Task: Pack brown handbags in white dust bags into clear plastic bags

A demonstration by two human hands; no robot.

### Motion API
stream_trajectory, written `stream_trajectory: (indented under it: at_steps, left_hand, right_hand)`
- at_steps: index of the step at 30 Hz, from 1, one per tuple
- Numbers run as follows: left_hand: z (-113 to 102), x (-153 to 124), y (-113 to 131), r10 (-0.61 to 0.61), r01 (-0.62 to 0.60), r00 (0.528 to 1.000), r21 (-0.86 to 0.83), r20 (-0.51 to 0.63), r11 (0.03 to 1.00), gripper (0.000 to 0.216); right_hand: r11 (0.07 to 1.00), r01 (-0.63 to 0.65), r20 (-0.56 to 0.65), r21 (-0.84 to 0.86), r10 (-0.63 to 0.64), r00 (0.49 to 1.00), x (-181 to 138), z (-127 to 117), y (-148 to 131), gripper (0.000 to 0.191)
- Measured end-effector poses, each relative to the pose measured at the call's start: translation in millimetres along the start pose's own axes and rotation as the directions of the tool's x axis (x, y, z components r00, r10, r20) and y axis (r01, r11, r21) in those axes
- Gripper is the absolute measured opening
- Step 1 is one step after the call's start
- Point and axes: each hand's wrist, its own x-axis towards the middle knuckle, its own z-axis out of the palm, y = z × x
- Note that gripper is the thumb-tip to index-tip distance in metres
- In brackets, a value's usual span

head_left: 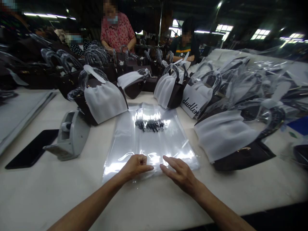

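A stack of clear plastic bags [149, 144] with dark printing lies flat on the table, its near edge under my hands. At that edge, my left hand [136, 166] has its fingers curled in and its thumb pointing right; whether film is caught between them is hidden. To its right, my right hand [180, 175] is open, fingers spread over the near edge of the stack and holding nothing. Close on the right lies a dark handbag [243, 157] partly covered in white wrapping, its handle wrapped in film. Another wrapped handbag [106, 99] stands behind the stack on the left.
A grey tape dispenser [72, 138] and a black phone [31, 149] rest on the left of the table. More wrapped handbags [166, 89] line the back, with film-covered ones [250, 83] piled right. Two co-workers [117, 32] [185, 45] are across the table.
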Motion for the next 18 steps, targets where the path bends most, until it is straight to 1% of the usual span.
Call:
stream_trajectory:
  at_steps: [2,4,8,11,13,15,16,17,18]
  left_hand:
    - [-3,0,0,0.007,-0.007,1.0,-0.025,-0.002,1.0,0.044]
    - [-6,-1,2,0.011,-0.012,1.0,-0.03,-0.025,0.999,0.042]
    - [-9,-4,9,0.021,-0.02,0.996,0.009,-0.084,1.0,0.034]
    - [-6,-5,13,0.026,-0.023,0.998,0.059,-0.055,0.998,0.019]
    - [-2,-4,16,0.034,-0.031,0.999,0.103,-0.027,0.994,0.009]
    - [2,-2,20,0.06,-0.056,0.998,0.148,-0.022,0.987,0.008]
    - [3,-1,24,0.077,-0.071,0.996,0.169,-0.032,0.983,0.012]
    - [3,-1,28,0.096,-0.085,0.994,0.189,-0.051,0.978,0.016]
    - [2,-1,33,0.114,-0.095,0.99,0.208,-0.079,0.974,0.018]
  right_hand:
    - [1.0,0.013,-0.012,0.004,-0.013,1.0,-1,-1,3,0.022]
    - [1.0,0.014,-0.056,0.026,-0.013,0.998,-3,-2,6,0.02]
    - [1.0,0.015,-0.116,0.004,-0.015,0.993,-9,-9,14,0.027]
    - [1.0,0.021,-0.13,-0.013,-0.022,0.991,-11,-19,17,0.028]
    - [0.999,0.025,-0.137,-0.021,-0.028,0.99,-6,-25,12,0.027]
    - [0.997,0.077,-0.107,-0.006,-0.077,0.991,2,-26,0,0.027]
    - [0.994,0.105,-0.07,0.003,-0.105,0.992,7,-24,-8,0.027]
    - [0.993,0.115,-0.016,0.007,-0.115,0.993,11,-21,-16,0.028]
    - [0.996,0.085,0.058,-0.003,-0.085,0.995,14,-17,-23,0.029]
